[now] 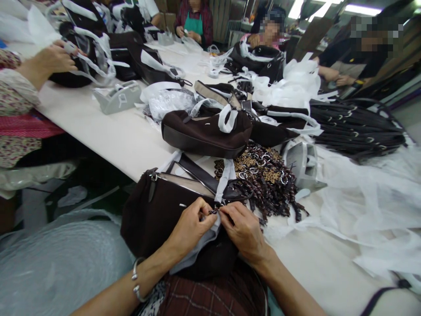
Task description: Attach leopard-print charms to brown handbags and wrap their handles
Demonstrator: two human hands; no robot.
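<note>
A dark brown handbag (149,224) leans against my lap at the table edge, its zip (177,182) running along the top. My left hand (192,224) is closed in a pinch on a short dark braided cord (213,212) in front of the bag. Close beside it, my right hand (245,230) pinches at the cord's other end; the fingertips hide exactly what is between them. Just above both hands, white wrapping (225,182) covers part of the bag's strap. Thin whitish sheeting (200,245) hangs below my fingers over the bag's front.
Beyond the bag lies a pile of leopard-patterned and braided charms (263,169). Another brown handbag (204,131) stands behind it. Grey tape dispensers (302,160) and black straps (358,127) are to the right. A roll of clear wrap (66,267) sits at lower left. Co-workers surround the table.
</note>
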